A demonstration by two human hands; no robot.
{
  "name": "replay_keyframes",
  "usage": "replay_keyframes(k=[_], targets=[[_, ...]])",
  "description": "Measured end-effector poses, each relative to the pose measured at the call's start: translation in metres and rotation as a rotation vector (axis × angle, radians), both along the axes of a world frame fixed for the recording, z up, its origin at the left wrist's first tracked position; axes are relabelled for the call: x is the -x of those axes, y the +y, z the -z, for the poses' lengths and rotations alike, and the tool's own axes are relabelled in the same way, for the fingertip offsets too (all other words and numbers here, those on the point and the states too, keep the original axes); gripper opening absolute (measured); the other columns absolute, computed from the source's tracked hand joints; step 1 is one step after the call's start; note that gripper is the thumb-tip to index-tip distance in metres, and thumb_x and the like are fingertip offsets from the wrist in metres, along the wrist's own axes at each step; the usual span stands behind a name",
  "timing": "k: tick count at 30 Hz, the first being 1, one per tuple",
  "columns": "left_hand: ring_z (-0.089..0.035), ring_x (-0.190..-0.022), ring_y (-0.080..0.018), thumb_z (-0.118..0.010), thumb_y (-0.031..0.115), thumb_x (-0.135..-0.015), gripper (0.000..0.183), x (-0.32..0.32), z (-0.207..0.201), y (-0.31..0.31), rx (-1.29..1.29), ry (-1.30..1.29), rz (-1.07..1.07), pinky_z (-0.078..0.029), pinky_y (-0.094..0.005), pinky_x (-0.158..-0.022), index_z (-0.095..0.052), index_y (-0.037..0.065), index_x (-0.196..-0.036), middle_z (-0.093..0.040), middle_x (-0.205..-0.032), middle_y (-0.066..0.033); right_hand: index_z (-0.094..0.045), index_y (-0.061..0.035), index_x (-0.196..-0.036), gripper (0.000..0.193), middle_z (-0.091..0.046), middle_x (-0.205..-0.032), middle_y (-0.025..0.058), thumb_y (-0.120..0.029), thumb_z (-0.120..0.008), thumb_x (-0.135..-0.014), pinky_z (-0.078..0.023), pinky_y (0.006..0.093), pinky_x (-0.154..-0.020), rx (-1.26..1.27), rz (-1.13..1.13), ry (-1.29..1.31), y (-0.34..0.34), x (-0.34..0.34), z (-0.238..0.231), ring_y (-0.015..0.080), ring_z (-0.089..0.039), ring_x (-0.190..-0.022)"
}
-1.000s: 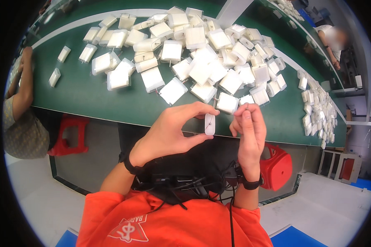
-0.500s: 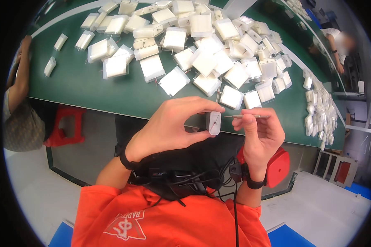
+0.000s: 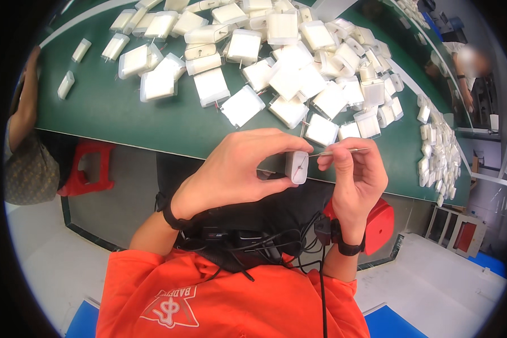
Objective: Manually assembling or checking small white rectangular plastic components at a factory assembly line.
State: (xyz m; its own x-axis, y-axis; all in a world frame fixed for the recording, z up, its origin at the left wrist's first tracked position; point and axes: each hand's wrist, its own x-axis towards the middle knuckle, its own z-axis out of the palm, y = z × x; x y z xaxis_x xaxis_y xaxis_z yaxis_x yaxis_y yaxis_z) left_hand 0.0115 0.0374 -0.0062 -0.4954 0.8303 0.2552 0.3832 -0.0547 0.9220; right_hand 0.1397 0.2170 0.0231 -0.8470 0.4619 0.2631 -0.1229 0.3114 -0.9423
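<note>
Between its thumb and forefinger, my left hand (image 3: 225,169) grips a small whitish translucent plastic case (image 3: 290,167) by its top and bottom edges. The case's end faces right and shows a dark spot with thin wires, one reddish. My right hand (image 3: 356,183) pinches a slim metal tool (image 3: 322,154), perhaps tweezers or a probe. The tool's tip is at the upper right of the case's end; whether it touches a wire is too small to tell. Beyond both hands, a large heap of similar white cases (image 3: 290,73) covers much of the green table (image 3: 118,118).
Two small cases (image 3: 66,84) lie apart at the far left, near another person's arm (image 3: 29,93). More cases (image 3: 436,158) are spread at the right. Red stools (image 3: 90,169) stand below the table edge. Black cables (image 3: 287,248) hang across my lap.
My right hand has brought the metal tool's tip left, up to the case's end. My left hand keeps its grip, with the case turned slightly. The whole view has shifted a little.
</note>
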Motion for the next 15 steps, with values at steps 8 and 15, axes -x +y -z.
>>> replay_keyframes(k=[8,15], targets=[[-0.075,-0.105,-0.026,-0.082,-0.002,-0.072,0.057,-0.0003,0.0024,-0.0004,-0.01,0.013,0.001,-0.059,-0.035,-0.093,-0.075,0.008,-0.128,-0.078,-0.117,-0.0063,-0.066,0.0038,-0.107,0.007,-0.073,-0.094,0.0096,-0.003,-0.065,-0.107,-0.059,0.0285,-0.074,-0.031,-0.013,0.022,-0.0018,-0.001,0.0004,0.0161,-0.073,-0.079],[-0.074,-0.104,-0.0264,-0.082,-0.002,-0.072,0.057,0.0005,0.0016,-0.0008,-0.011,0.015,0.006,-0.058,-0.0351,-0.091,-0.075,0.009,-0.128,-0.077,-0.115,-0.0066,-0.066,0.003,-0.107,0.007,-0.073,-0.095,0.009,-0.004,-0.064,-0.108,-0.058,0.0286,-0.074,-0.078,-0.03,0.022,-0.0026,0.0003,0.0007,0.0149,-0.072,-0.08]])
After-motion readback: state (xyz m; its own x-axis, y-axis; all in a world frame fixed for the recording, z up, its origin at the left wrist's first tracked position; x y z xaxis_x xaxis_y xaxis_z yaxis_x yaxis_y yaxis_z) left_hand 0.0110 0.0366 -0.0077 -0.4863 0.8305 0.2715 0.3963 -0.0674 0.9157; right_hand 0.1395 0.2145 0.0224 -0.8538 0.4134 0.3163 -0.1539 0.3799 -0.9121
